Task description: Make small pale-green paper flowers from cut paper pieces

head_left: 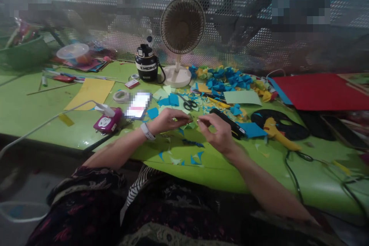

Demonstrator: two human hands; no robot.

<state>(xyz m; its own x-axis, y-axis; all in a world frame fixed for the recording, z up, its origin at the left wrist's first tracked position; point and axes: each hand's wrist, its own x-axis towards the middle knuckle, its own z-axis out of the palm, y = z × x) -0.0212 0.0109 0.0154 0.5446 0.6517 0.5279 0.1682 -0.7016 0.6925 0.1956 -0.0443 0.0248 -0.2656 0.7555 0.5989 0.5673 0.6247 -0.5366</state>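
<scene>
Over the green table [161,157] my two hands come close together, fingertips a short gap apart. My left hand [173,119], with a white band on its wrist, is closed in a pinch; whatever is in it is too small to make out. Thumb and forefinger of my right hand [217,130] are also pinched, and I cannot see what they hold. Just beyond lie black-handled scissors [190,104] among paper scraps. A black elongated case [229,123] sits behind my right hand. Small blue paper offcuts [197,158] are scattered in front.
A white fan [177,76] and a black bottle [146,67] stand at the back. Left are a phone [139,104], tape roll [121,96], purple power socket [108,121] and yellow paper [91,94]. Right are folded blue papers [227,80], a yellow glue gun [278,135] and red sheets [323,91].
</scene>
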